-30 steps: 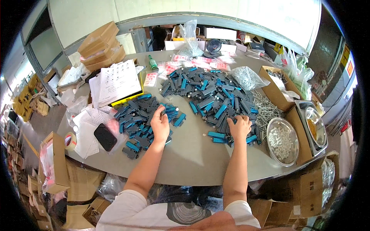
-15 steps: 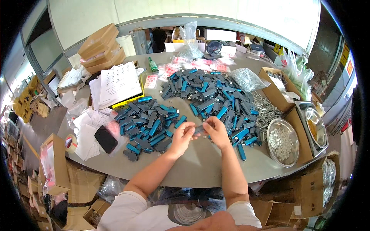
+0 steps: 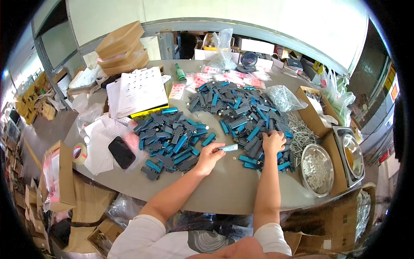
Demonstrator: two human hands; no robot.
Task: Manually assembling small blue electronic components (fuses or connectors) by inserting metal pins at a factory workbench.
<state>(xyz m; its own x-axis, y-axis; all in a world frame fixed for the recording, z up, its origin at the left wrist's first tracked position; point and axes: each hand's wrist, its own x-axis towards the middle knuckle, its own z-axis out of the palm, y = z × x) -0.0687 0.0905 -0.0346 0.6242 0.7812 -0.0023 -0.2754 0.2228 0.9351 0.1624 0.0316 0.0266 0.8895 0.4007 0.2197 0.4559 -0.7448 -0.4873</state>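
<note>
My left hand (image 3: 210,159) is closed on a small narrow block (image 3: 228,148) with a pale, shiny face and a blue edge, jutting out past the fingertips over the bare tabletop. At the right pile (image 3: 235,101) of dark grey and blue plastic parts, my right hand (image 3: 274,142) has its fingers curled down among the pieces; whatever lies under them is hidden. A second pile (image 3: 172,138) of the same kind of parts lies left of my left hand. These parts are oblong, some with small pale round tips.
Metal screws (image 3: 302,131) lie beside a steel bowl (image 3: 307,183) of white round pieces at the right. Cardboard boxes (image 3: 310,103), a clear bag (image 3: 284,98) and a small fan (image 3: 249,60) stand farther off. A phone (image 3: 121,153), tape roll (image 3: 79,154) and papers (image 3: 142,93) lie left.
My hands were together at the middle, both on one dark part. My right hand has moved right to the pile; my left hand keeps a block, its pale face now showing. The view has shifted slightly.
</note>
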